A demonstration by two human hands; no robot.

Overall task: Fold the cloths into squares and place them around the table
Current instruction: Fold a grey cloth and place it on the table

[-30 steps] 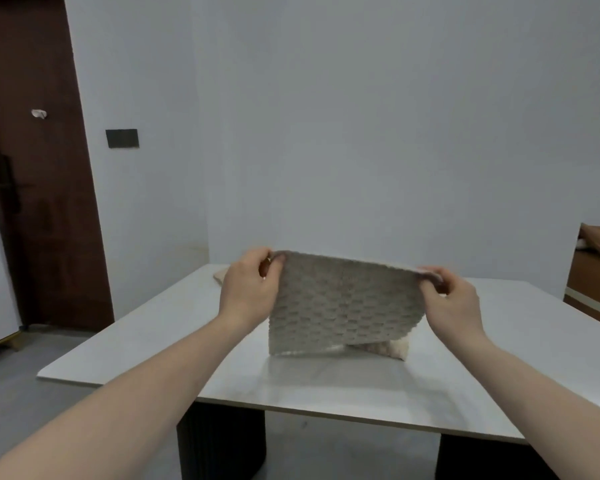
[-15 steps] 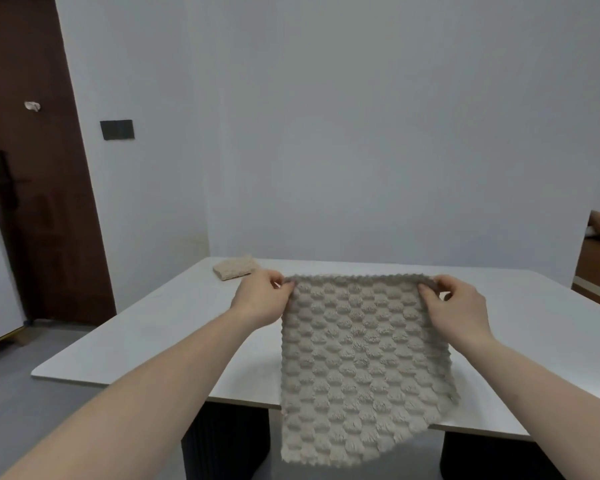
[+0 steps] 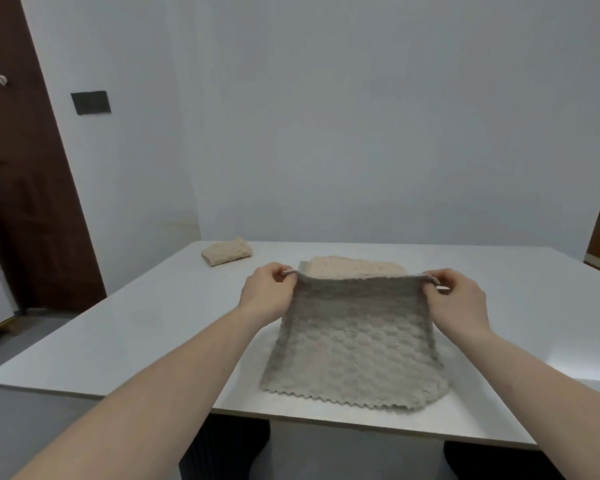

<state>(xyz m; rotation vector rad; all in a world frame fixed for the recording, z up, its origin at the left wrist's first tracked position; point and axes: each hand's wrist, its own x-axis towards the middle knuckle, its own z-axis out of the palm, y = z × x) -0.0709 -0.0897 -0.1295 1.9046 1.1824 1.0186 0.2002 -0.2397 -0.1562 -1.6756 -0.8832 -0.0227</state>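
**Grey cloth held up by two corners, bottom edge on the surface**

So the grey cloth [image 3: 354, 344] with the bumpy honeycomb texture is front and centre, at about 6 o'clock on the white surface [image 3: 146, 327]. Its zigzag bottom edge lies on the surface close to the near rim, and the top edge is lifted and stretched between both hands. The left hand [image 3: 265, 299] pinches the top left corner, its fingers [image 3: 284, 271] curled in tight on the fabric. The right hand [image 3: 459, 299] does the same on the top right corner, thumb and fingers closed on the edge.

Count-wise I see three cloths total. One is the grey one in hand. One beige cloth [image 3: 357, 266] lies flat on the surface just behind the held edge, toward 12 o'clock, partly hidden by it. One more beige folded cloth [image 3: 227, 251] sits way off at about 10 o'clock near the far left corner, well apart from the rest.

No containers anywhere that I can spot.

Further out: a dark brown door [image 3: 21, 188] at 9 o'clock and a dark wall plate [image 3: 90, 102] beside it.
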